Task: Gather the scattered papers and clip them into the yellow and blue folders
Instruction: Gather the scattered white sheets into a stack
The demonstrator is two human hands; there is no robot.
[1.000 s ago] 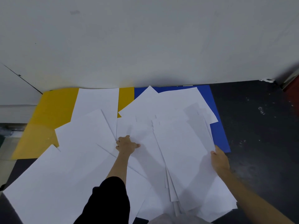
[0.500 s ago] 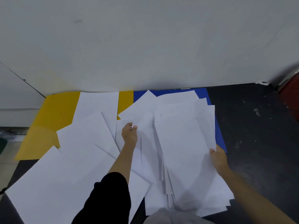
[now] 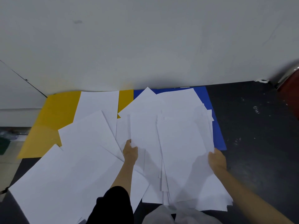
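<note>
Several white sheets of paper (image 3: 68, 175) lie fanned over a dark floor, overlapping a yellow folder (image 3: 55, 110) at the left and a blue folder (image 3: 216, 126) at the right, both flat against the wall. A looser stack of sheets (image 3: 181, 143) is gathered between my hands over the blue folder. My left hand (image 3: 130, 152) pinches the stack's left edge. My right hand (image 3: 216, 160) grips its right edge. The folders' clips are hidden under the paper.
A pale wall (image 3: 145, 46) rises directly behind the folders. Dark speckled floor (image 3: 255, 143) stretches to the right. A red object with a metal rim (image 3: 289, 88) stands at the far right. My knee (image 3: 161, 214) shows at the bottom edge.
My left hand went from pressing flat on the sheets to pinching their edge and has drawn them right toward the stack. The stack's sheets have come closer together between both hands.
</note>
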